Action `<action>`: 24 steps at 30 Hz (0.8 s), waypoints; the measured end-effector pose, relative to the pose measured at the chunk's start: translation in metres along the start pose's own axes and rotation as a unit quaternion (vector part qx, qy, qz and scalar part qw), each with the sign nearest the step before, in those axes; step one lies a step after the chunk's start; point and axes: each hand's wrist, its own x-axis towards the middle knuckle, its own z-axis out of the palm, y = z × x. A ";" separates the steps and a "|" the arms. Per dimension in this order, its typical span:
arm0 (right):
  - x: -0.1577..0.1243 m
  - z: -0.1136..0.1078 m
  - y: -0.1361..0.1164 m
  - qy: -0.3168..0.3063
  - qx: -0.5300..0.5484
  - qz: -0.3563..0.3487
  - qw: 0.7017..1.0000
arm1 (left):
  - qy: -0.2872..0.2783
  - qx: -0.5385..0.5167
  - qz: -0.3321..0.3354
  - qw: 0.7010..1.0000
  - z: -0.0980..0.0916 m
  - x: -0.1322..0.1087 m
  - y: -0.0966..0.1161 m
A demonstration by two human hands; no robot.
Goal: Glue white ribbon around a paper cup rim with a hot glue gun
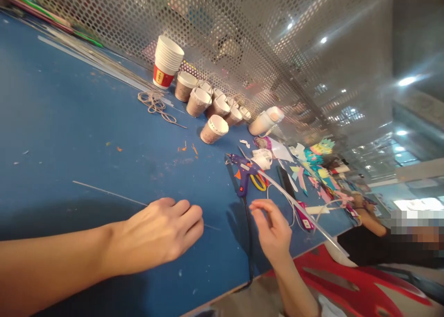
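Note:
My left hand [166,229] is low over the blue table, its fingers curled and knuckles up. A thin pale wire-like strand [109,193] passes under this hand and shows on both sides of it; the fingers' hold on it is hidden. My right hand [274,234] is raised near the table's front edge, thumb and fingertips drawn together in a pinch. Anything between those fingertips is too small to make out. Just beyond my right hand, a purple hot glue gun [245,171] lies with a long clear glue stick [301,210] sticking out of its back.
Small brown-sided paper cups [214,130] and a stack of white cups [168,60] line the perforated metal panel. Twine [156,106] and long thin rods [93,58] lie left. Scissors [259,182], a bottle [265,121], a power strip [305,216] and a seated person [371,224] are right.

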 end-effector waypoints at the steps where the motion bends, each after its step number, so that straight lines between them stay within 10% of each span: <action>1: -0.002 0.000 -0.012 -0.035 0.012 -0.053 0.998 | -0.004 0.003 -0.001 1.000 0.000 0.000 0.000; 6: -0.002 0.017 -0.051 -0.150 0.028 -0.199 0.968 | -0.012 0.014 -0.002 1.000 -0.003 0.001 0.000; 14: -0.009 0.014 -0.041 -0.114 0.013 -0.162 0.980 | -0.005 0.031 0.009 0.999 -0.006 0.000 -0.003; 24: 0.049 -0.027 0.079 -0.145 -0.235 0.108 0.955 | -0.021 0.049 0.001 0.999 0.009 -0.009 -0.007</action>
